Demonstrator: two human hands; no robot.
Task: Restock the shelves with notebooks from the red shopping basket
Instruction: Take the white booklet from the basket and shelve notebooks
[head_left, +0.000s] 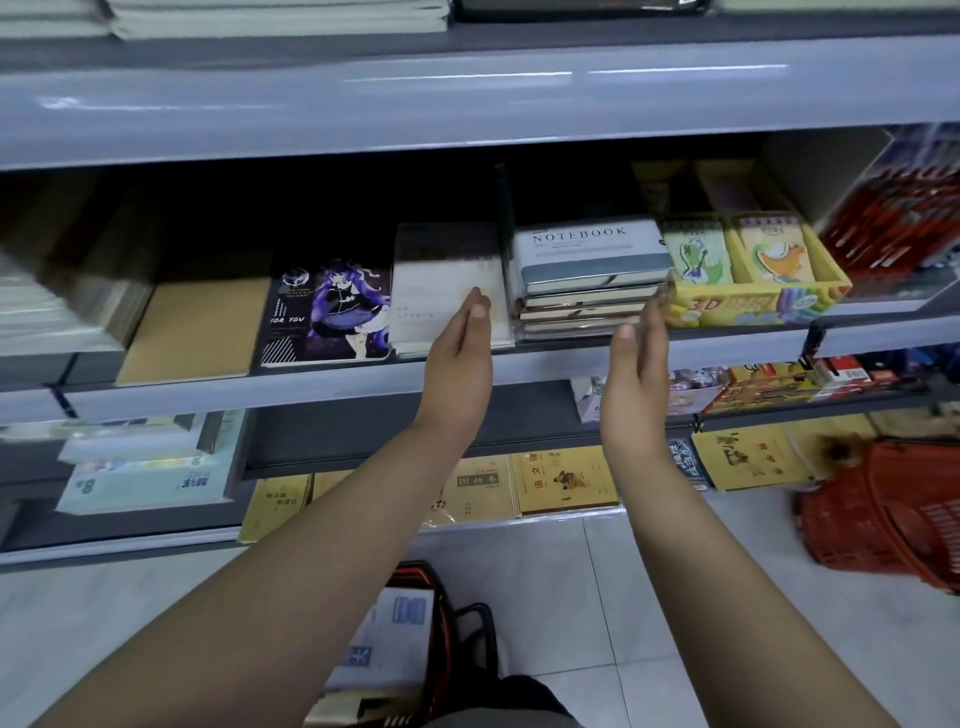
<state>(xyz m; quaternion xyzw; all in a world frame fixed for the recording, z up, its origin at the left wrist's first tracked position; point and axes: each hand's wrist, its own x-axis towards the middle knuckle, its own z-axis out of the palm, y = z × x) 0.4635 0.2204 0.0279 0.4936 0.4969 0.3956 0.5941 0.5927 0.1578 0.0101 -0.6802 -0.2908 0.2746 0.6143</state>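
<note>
Two hands are up at the middle shelf (363, 382), and both are empty. My left hand (462, 345) has its fingers straight, palm turned inward, in front of the pale notebook (441, 280). My right hand (641, 358) is flat too, held just to the right of the stack of grey notebooks (592, 283), the top one marked NOTEBOOK. The hands stand on either side of that stack, as if to square it up, though I cannot tell whether either one actually touches it.

The stack looks like stock that is already placed, since it sits on the shelf between the pale notebook and the yellow box of small pads (753, 291). Its lower books are a little fanned out, so I would say some tidying is left.

The red basket (434, 639) is on the floor right below me, near my feet, and I can see more notebooks with pale covers (384, 644) lying in it. So the job is only partly done: several are still to go up. A second red basket (893, 509) stands further right on the floor; what it holds I cannot make out.
</note>
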